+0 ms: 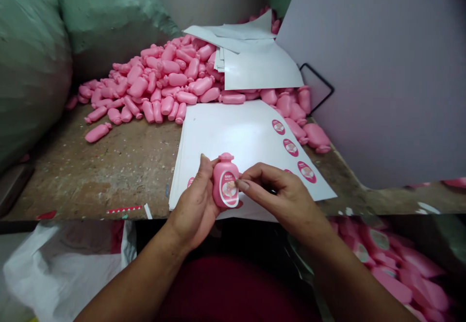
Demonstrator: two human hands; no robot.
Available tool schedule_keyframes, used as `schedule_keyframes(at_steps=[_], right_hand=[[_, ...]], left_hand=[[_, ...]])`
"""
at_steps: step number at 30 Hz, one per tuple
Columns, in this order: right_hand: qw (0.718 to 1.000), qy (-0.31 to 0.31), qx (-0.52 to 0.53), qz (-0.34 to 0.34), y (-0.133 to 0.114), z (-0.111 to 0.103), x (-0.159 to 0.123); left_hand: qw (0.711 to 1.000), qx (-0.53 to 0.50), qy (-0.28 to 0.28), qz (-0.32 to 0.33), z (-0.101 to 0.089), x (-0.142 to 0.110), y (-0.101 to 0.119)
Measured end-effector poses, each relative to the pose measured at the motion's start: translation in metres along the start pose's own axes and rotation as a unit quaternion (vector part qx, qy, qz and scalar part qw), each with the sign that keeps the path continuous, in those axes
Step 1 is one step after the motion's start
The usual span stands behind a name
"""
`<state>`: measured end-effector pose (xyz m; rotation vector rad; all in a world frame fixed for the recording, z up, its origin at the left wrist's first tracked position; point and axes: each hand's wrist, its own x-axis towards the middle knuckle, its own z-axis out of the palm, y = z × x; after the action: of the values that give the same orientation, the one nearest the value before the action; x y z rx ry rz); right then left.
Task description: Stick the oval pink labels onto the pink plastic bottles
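Note:
A small pink plastic bottle (218,182) stands upright in my left hand (195,201), its thumb along one side and its fingers behind. An oval pink and white label (229,189) marked "BABY" sits on the bottle's front. My right hand (282,191) pinches at the label's right edge with thumb and forefinger; whether it grips the label or only presses on it, I cannot tell. Beneath both hands lies a stack of white sticker sheets (225,128), with several oval labels (290,147) left near its right side.
Behind the sheets is a big heap of pink bottles (171,67), with more white sheets (260,65) on top. Large green sacks (112,11) stand at the back left. A pale panel (382,79) blocks the right. Labelled bottles (396,264) lie below the table edge; a white bag (65,268) hangs lower left.

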<state>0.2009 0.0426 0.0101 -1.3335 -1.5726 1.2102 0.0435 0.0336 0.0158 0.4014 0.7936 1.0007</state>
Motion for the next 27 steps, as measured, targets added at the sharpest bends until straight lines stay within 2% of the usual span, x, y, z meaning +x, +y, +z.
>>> schedule_keyframes(at_steps=[11,27], right_hand=[[1.000,-0.007,0.000,0.026,0.0048,0.0011,0.0016],[1.000,-0.007,0.011,0.012,0.0056,0.0028,0.0020]], left_hand=[[1.000,-0.017,0.008,0.016,0.0019,0.0001,-0.0010],[0.999,-0.022,0.006,0.023,0.0028,-0.0009,-0.0010]])
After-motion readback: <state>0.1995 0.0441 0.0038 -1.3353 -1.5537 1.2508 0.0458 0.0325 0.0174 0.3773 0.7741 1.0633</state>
